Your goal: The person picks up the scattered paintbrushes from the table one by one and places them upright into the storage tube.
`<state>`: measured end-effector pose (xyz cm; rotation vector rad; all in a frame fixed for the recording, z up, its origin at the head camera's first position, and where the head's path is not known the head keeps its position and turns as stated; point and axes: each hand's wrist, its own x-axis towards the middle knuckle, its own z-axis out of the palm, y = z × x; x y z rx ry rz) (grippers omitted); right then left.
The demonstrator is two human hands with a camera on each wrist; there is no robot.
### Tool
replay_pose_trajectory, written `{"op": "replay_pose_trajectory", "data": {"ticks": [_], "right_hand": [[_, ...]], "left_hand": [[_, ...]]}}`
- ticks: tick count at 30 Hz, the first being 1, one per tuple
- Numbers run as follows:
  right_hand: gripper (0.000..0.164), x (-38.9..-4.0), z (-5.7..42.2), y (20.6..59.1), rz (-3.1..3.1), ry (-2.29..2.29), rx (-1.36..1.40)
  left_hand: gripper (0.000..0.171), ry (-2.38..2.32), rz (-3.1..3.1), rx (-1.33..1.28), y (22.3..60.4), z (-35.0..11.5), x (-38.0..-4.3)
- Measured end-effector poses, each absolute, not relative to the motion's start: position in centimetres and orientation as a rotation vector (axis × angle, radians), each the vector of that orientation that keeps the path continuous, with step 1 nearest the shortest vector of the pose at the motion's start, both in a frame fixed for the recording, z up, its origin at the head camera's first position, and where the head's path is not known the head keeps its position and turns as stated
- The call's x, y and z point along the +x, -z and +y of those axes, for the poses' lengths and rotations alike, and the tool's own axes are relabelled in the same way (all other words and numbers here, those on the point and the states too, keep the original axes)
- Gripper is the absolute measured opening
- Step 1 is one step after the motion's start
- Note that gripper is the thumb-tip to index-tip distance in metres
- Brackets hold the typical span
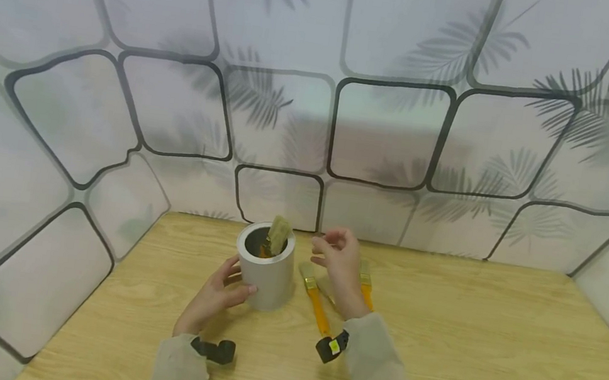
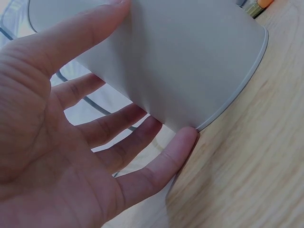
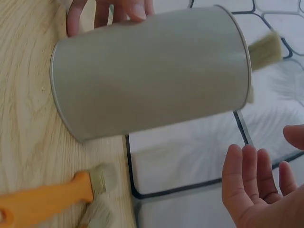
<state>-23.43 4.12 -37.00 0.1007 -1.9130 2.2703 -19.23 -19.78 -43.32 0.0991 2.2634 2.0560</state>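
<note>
We list: grey can (image 1: 271, 288), bristle-up brush (image 1: 279, 234) inside, left hand (image 1: 217, 295) clasping its side, fingers curled round — right hand (image 1: 339, 261) near its rim, fingers loosely bent, thumb apart — orange-handled brush (image 1: 319, 306) beside.

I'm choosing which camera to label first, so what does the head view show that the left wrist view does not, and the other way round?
Only the head view: the right hand, holding nothing; the open top of the can, with brush bristles sticking out; and the bristles of brushes lying on the table.

Only the left wrist view: the palm of the left hand, and its little finger at the can's bottom rim.

Both: the left hand on the can, the table, the patterned backdrop and at least part of a brush.
</note>
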Motion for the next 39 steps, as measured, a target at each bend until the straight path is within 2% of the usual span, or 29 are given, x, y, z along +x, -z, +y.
{"op": "replay_pose_trajectory", "data": {"ticks": [10,16,31,39], "right_hand": [[0.021,-23.8,8.3,37.8,-2.03,-2.314,-0.067],[0.027,-23.9,10.8,37.8,-2.091,-2.338,-0.15],[0.036,-24.1,15.7,38.5,-2.23,-2.3,-0.144],[0.033,-24.0,17.3,38.9,-2.305,-2.287,-0.173]], "left_hand": [[0.08,-2.057,2.257,0.101,43.4,-19.8,-19.3],[0.08,-2.059,2.251,0.097,43.3,-19.7,-19.2],[0.08,-2.053,2.254,0.086,43.2,-19.7,-19.0],[0.08,-2.04,2.272,0.087,43.3,-19.7,-19.2]]}}
